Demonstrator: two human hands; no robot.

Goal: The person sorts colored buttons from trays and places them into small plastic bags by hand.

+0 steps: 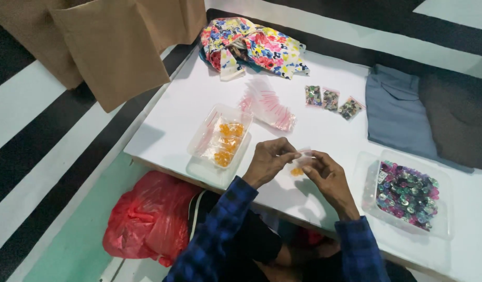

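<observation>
A white table (pixel 329 130) bears a clear tray of orange beads (pixel 222 140) left of the hands. Left hand (pixel 269 161) and right hand (pixel 327 175), close together, both pinch one small clear zip bag (pixel 299 166) holding orange beads between them.

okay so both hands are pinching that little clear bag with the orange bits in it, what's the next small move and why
Probably press the small clear bag shut along its top: both the left hand and right hand pinch its upper edge, and orange pieces already sit inside.
</observation>
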